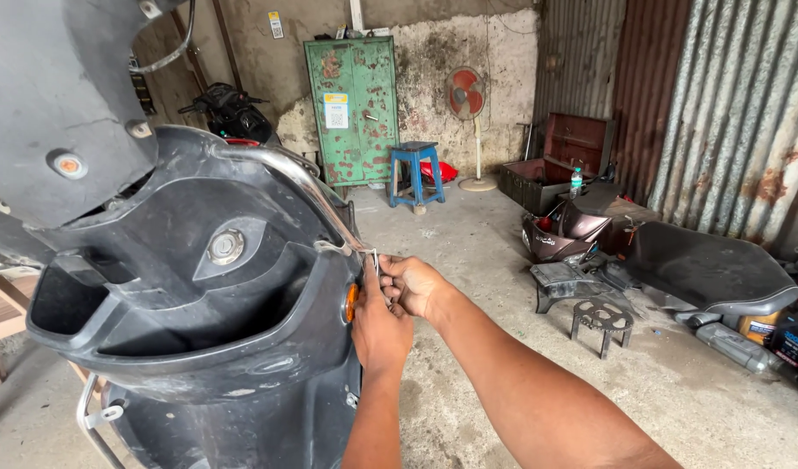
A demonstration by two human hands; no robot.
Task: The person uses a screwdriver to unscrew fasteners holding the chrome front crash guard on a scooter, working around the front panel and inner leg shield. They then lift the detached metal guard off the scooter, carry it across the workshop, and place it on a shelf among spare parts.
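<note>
At the right edge of the scooter's grey inner leg-shield panel (199,287), just beside the orange side reflector (352,302), both hands meet on a small metal part — it looks like a thin clip or key-like tool (375,259), too small to name surely. Left hand (380,326) rises from below, fingers closed, thumb and forefinger pressed up against the panel edge at the metal piece. Right hand (414,285) comes in from the side, fingers curled and pinching the same piece from the outer side. Chrome guard rail (308,187) runs down the panel and ends right at that spot. Judgement: step in hand is working a fastener or clip at the panel's edge — seating or freeing it, cannot tell which. Next move would call for a steady pinch, small controlled twist or pull, with the left hand bracing the panel so it does not flex. Round about: concrete floor (468,260), blue stool (416,174), green metal cabinet (354,108), pedestal fan (468,122), detached black scooter seat (712,269), corrugated sheet wall (729,113).
</note>
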